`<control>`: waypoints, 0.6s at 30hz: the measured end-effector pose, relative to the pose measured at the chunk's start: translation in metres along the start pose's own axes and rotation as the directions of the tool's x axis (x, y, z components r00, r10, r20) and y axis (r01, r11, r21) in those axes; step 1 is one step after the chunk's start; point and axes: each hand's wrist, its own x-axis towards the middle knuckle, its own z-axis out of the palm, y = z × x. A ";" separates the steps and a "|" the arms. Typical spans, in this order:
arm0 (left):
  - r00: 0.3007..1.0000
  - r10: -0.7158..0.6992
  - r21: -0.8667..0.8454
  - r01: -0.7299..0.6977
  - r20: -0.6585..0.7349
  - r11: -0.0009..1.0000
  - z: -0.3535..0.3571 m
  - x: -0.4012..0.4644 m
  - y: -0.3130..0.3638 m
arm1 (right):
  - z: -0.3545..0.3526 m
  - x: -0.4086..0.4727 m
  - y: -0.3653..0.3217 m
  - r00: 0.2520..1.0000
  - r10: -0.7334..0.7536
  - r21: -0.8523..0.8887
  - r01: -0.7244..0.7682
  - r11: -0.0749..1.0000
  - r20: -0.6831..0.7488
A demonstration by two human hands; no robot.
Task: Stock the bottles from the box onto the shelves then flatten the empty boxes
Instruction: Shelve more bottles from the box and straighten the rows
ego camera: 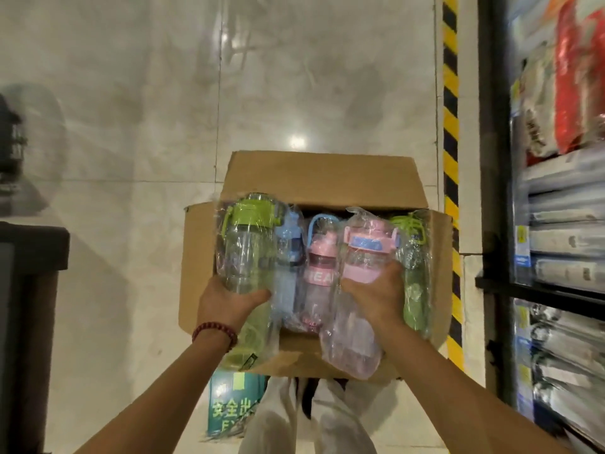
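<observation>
My left hand (229, 301) grips the green-lidded clear plastic bottle (247, 244) and my right hand (376, 290) grips the pink-lidded clear plastic bottle (363, 253), both over the open brown cardboard box (324, 178) on the floor. Their loose plastic wrapping looks slick; I could lose one reaching for the shelves (556, 224) at right.

Indoor lighting, moderate, overhead; lamp glare spot on glossy floor (296, 141). Motion blur heavy on shelves (563, 224) (right edge). Wide-angle distortion at edges. Plastic wrap glints; centre approx. sharp.
</observation>
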 end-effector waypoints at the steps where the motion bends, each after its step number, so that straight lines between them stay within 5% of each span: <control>1: 1.000 0.013 -0.012 -0.013 0.023 1.000 -0.006 -0.011 0.009 | -0.011 -0.011 -0.007 1.000 -0.012 0.037 0.012 0.999 -0.011; 11: 0.902 0.380 -0.116 -0.363 0.205 0.925 -0.095 -0.150 0.132 | -0.176 -0.127 -0.094 0.954 -0.253 0.490 0.301 0.818 -0.162; 18: 0.689 0.649 -0.135 -0.645 0.323 0.752 -0.122 -0.288 0.227 | -0.314 -0.232 -0.112 0.880 -0.256 0.563 0.457 0.688 -0.401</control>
